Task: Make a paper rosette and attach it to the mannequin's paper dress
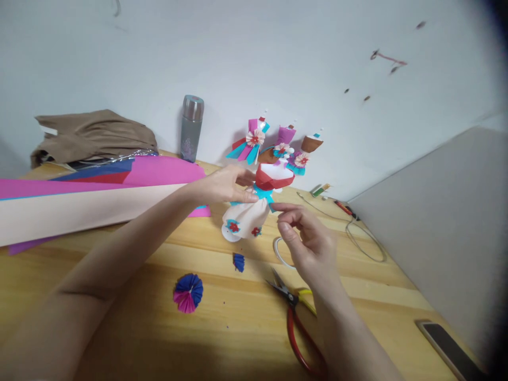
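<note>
A small dress form wears a red top (pixel 273 177), a turquoise waistband and a cream skirt (pixel 246 214) with red and turquoise flowers. My left hand (pixel 228 185) is closed round the left side of its waist, thumb in front. My right hand (pixel 304 230) is beside the waist on the right, forefinger stretched out to the turquoise band's loose end, thumb apart from it. Below lie a blue and pink pleated rosette (pixel 189 293) and a small blue pleated piece (pixel 238 262). Scissors (pixel 292 300) with red and yellow handles lie partly behind my right forearm.
Behind stand several small decorated dress forms (pixel 283 137) and a grey bottle (pixel 192 128). Coloured sheets (pixel 79 209) and brown cloth (pixel 99 135) lie at the left. A white ring (pixel 280 253), a cable (pixel 367 251) and a phone (pixel 450 346) are on the right.
</note>
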